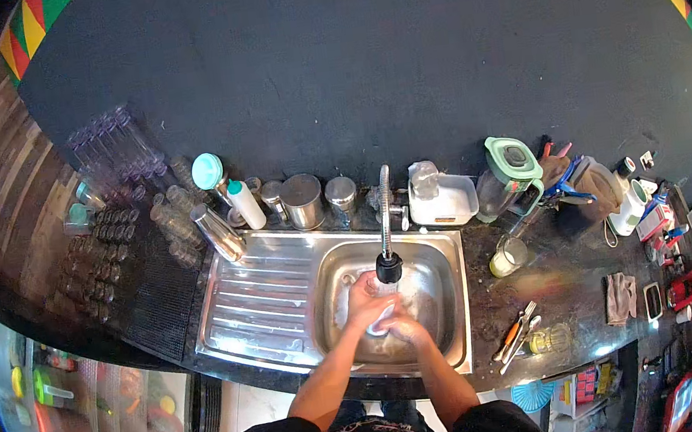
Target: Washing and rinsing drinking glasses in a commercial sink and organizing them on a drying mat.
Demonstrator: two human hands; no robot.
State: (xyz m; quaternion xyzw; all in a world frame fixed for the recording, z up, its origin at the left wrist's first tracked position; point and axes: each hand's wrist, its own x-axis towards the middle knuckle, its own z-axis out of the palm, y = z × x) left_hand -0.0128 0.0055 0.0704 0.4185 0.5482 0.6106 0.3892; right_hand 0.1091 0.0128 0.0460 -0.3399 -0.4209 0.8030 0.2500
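My left hand point(368, 302) and my right hand point(402, 326) are together over the stainless-steel sink basin point(442, 333), under the black spray head point(389, 268) of a tap with a coiled metal hose. Between them is a clear vessel, seemingly a drinking glass point(378, 326), tilted with one round end towards me. The left fingers wrap around its far side. On its near right side lie the right fingers. Water seems to fall from the spray head onto the left hand and the glass. My fingers hide much of the glass.
Left of the basin is a ribbed drainboard point(260, 302) with a steel shaker point(219, 233) leaning at its back corner. Steel canisters point(303, 202) and a white tub point(443, 201) line the wall. To the right are cutlery point(517, 337), a glass mug point(549, 339) and a blender jug point(508, 178).
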